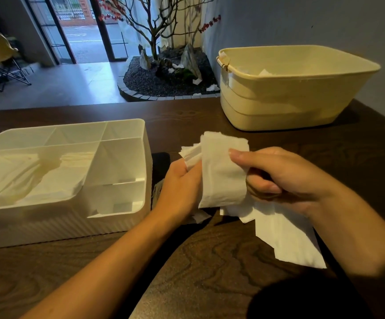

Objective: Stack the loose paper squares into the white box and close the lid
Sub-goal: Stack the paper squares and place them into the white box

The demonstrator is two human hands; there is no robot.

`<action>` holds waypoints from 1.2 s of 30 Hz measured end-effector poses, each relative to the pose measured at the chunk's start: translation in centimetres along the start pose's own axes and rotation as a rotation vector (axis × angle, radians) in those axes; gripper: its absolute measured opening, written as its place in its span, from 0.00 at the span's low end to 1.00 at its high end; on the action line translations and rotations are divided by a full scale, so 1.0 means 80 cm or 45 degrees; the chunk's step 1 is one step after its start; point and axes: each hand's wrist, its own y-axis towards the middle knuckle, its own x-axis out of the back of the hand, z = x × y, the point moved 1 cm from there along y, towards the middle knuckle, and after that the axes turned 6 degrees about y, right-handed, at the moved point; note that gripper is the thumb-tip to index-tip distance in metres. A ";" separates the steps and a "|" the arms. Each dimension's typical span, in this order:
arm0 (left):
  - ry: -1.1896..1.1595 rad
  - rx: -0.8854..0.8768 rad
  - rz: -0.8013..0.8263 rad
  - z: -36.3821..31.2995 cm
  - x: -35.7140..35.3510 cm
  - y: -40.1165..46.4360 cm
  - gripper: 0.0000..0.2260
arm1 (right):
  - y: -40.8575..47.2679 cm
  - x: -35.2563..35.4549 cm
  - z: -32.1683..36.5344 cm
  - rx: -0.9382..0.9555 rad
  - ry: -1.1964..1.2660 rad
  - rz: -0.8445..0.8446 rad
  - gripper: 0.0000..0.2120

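Head view looks down on a bundle of white paper squares (221, 171) held upright between both hands above the dark wood-grain bench (210, 261). The left hand (182, 183) grips the bundle's left edge, fingers curled behind the sheets, while the right hand (286, 178) pinches its right side, thumb laid across the front face and fingers tucked round the back. The sheets are soft and slightly crumpled, their top edges uneven, with a few corners fanning out at upper left. More loose paper squares (286, 233) lie flat on the bench just below and to the right of the held bundle, partly under the right wrist. Left of the hands stands the white box (118, 224), translucent, ribbed along its front wall and split into compartments; its large left compartment holds rumpled white paper (25, 178), and the smaller compartments on the right look bare. A cream plastic tub (279, 107) sits at the bench's far right.
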 end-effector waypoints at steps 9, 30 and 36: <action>-0.277 0.346 0.170 -0.010 -0.008 -0.006 0.14 | 0.012 -0.024 -0.019 0.192 0.002 -0.280 0.25; 0.039 0.009 0.020 -0.001 -0.013 -0.016 0.11 | -0.006 0.040 0.007 -0.001 -0.989 -0.132 0.03; 0.268 -0.277 -0.047 -0.005 -0.017 -0.027 0.10 | -0.018 0.051 0.004 -0.374 -1.446 0.013 0.30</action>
